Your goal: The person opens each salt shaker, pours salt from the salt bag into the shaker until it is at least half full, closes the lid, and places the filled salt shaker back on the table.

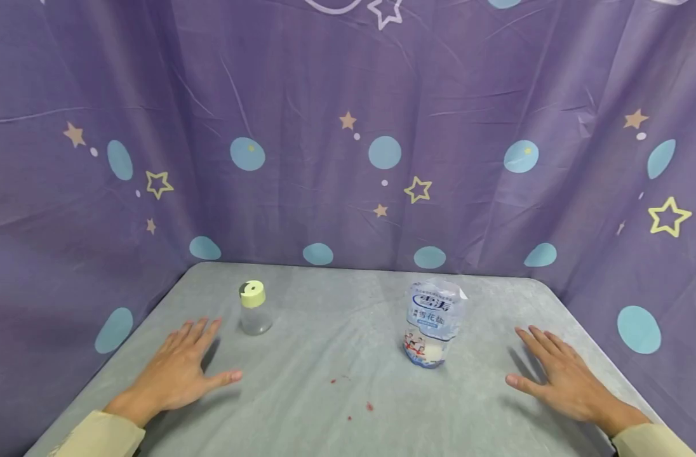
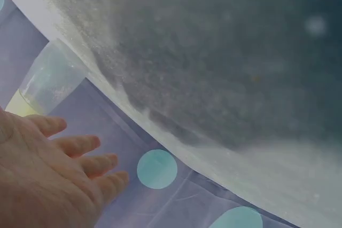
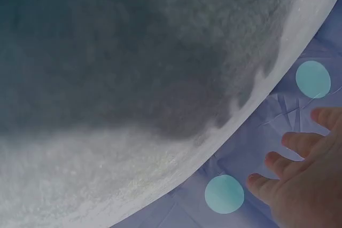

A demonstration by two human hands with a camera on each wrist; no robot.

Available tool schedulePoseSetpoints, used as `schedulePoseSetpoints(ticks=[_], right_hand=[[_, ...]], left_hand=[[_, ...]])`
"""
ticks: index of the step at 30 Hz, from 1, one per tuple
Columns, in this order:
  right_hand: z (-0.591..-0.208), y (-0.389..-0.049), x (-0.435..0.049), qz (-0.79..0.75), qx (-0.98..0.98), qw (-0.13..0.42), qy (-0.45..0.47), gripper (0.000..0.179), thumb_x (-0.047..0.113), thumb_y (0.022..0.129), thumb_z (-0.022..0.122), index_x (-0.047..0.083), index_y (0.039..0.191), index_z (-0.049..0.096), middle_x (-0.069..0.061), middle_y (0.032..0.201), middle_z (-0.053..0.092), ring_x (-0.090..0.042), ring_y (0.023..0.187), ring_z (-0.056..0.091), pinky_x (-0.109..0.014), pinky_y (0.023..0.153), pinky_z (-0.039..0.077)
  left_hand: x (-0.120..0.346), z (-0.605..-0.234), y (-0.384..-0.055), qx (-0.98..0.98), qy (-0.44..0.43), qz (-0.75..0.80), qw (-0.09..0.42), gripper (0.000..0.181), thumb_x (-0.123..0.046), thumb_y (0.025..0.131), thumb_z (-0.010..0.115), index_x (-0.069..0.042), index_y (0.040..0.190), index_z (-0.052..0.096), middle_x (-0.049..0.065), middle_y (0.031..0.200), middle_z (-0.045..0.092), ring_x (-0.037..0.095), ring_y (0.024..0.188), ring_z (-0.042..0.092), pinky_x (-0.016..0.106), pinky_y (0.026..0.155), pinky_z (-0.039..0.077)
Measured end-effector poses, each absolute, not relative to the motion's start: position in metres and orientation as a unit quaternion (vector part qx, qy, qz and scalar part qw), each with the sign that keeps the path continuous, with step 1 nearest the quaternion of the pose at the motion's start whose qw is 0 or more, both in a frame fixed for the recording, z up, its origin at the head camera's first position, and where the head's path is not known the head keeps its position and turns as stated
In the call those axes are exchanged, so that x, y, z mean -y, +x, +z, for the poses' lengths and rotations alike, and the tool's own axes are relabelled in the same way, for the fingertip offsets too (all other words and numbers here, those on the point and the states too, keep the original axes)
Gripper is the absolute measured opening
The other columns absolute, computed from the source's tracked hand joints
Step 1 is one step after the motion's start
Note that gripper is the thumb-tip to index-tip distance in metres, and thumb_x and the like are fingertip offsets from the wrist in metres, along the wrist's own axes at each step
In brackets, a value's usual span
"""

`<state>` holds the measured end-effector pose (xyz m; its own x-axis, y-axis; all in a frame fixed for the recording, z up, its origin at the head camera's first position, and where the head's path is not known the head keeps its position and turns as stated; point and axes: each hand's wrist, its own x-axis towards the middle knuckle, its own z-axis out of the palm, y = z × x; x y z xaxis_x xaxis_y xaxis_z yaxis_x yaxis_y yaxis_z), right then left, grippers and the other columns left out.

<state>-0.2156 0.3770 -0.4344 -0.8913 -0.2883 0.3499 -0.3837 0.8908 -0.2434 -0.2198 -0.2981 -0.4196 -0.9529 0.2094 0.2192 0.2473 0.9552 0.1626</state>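
My left hand (image 1: pixel 179 371) hovers palm down over the left side of the table, fingers straight and thumb spread, holding nothing. Just beyond its fingertips stands a small clear jar (image 1: pixel 256 319) with a pale yellow lid (image 1: pixel 253 294); the jar (image 2: pixel 53 78) also shows past the fingers in the left wrist view. On the right, my right hand (image 1: pixel 571 377) is held the same way, fingers extended with nothing in them. A white and blue salt pouch (image 1: pixel 434 324) with Chinese lettering stands upright to the left of the right hand, apart from it.
Both things stand on a grey cloth-covered table (image 1: pixel 325 330) with rounded far corners. A few small red specks (image 1: pixel 369 406) mark its near middle. Behind and along both sides hangs a purple curtain (image 1: pixel 302 82) printed with stars and blue dots.
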Motion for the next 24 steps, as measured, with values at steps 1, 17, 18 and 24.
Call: schedulePoseSetpoints(ticks=[1,17,18,24], right_hand=[[-0.434,-0.215,-0.376,0.156,0.959,0.157,0.177,0.093,0.049,0.087,0.077,0.018,0.162,0.031,-0.031,0.157,0.035,-0.058,0.139,0.029,-0.072,0.111,0.014],[-0.436,-0.212,-0.36,0.169,0.941,0.197,0.218,0.095,0.045,0.081,0.085,0.017,0.159,0.039,-0.023,0.154,0.042,-0.049,0.136,0.039,-0.071,0.103,0.03],[-0.436,-0.211,-0.359,0.172,0.94,0.198,0.219,0.095,0.045,0.08,0.085,0.018,0.158,0.039,-0.023,0.154,0.042,-0.049,0.136,0.039,-0.071,0.102,0.031],[-0.433,-0.208,-0.353,0.183,0.937,0.198,0.222,0.094,0.044,0.079,0.087,0.018,0.157,0.042,-0.021,0.153,0.045,-0.049,0.134,0.042,-0.071,0.097,0.035]], left_hand=[[0.298,-0.419,-0.22,0.983,-0.117,-0.096,0.104,0.116,-0.08,0.081,0.064,0.001,0.158,0.032,0.035,0.156,0.032,0.059,0.142,0.027,0.07,0.112,0.019],[0.293,-0.423,-0.227,0.981,-0.109,-0.125,0.101,0.122,-0.08,0.081,0.065,0.004,0.159,0.024,0.036,0.158,0.03,0.057,0.143,0.027,0.068,0.114,0.019],[0.293,-0.422,-0.227,0.981,-0.107,-0.127,0.101,0.122,-0.08,0.081,0.065,0.005,0.159,0.024,0.036,0.158,0.03,0.057,0.143,0.027,0.068,0.114,0.019],[0.293,-0.422,-0.231,0.978,-0.111,-0.135,0.112,0.122,-0.078,0.081,0.066,0.007,0.158,0.024,0.035,0.157,0.032,0.055,0.143,0.029,0.067,0.114,0.021]])
